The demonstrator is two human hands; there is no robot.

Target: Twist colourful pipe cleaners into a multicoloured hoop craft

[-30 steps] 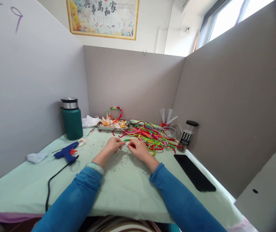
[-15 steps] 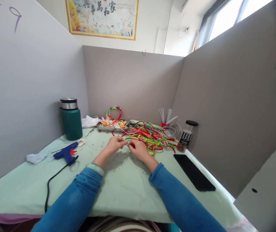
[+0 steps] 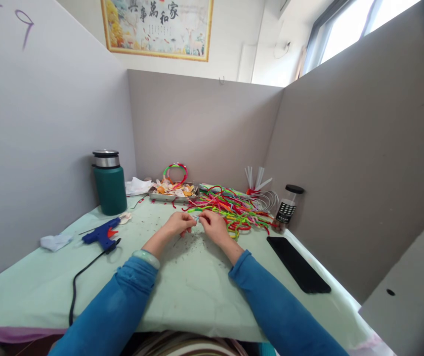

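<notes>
My left hand [image 3: 179,224] and my right hand [image 3: 212,227] meet above the middle of the table, fingertips pinched. Between them is a small pale bluish-white piece [image 3: 196,218], too small and too covered by fingers to name. Just behind the hands spreads a tangled pile of coloured fuzzy cords [image 3: 234,207] in red, green, pink and yellow. A metal tray [image 3: 173,198] of small orange and cream pieces stands farther back, with a ring of red and green cord [image 3: 186,174] resting on top. Dark crumbs lie on the cloth beneath my hands.
To the left, a blue glue gun [image 3: 103,234] with a black cable lies near a green flask [image 3: 109,184] and crumpled tissue [image 3: 55,242]. On the right are a black phone-like slab [image 3: 298,264], a lidded jar [image 3: 287,210] and white sticks [image 3: 259,178]. Grey partitions [image 3: 204,121] enclose the table.
My left fingers have shifted, and its lower fingers now curl beneath. The pale piece shows more between my fingertips. Both arms stay in nearly the same place.
</notes>
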